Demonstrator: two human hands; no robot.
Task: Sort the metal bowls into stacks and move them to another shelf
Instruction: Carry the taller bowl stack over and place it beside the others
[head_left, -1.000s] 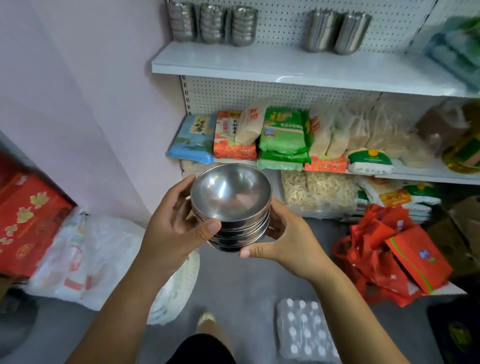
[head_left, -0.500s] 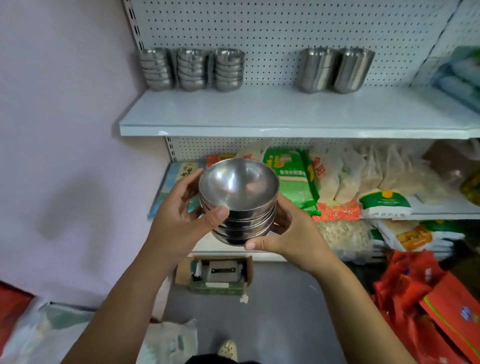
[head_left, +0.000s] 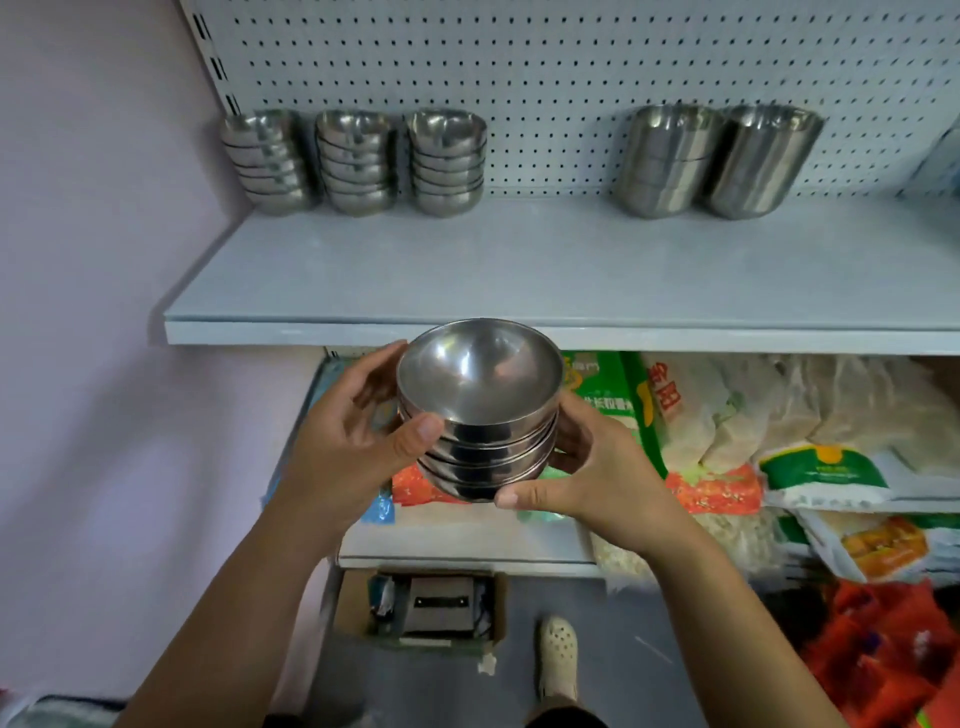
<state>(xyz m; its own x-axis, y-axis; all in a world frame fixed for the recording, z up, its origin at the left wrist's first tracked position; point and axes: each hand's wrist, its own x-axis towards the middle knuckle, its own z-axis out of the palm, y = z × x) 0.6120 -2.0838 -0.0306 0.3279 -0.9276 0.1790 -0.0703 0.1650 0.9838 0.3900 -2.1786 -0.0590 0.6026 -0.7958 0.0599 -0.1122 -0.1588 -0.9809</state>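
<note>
Pale shelf (head_left: 519, 270) ahead, half filled. Both hands, left hand (head_left: 358, 441) and right hand (head_left: 592, 478), clamped around bowl stack (head_left: 480, 410). Risk: nested bowls sliding, toppling if tilted.

Bowl stacks (head_left: 358, 161) on grey shelf (head_left: 519, 275)

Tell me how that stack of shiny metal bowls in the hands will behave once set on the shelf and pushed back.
The stack of shiny metal bowls looks rigid and nested, so it should move as one. Its polished surface would probably slide easily on the smooth white shelf. Narrow rounded bases might let it rock if shoved high up.
</note>
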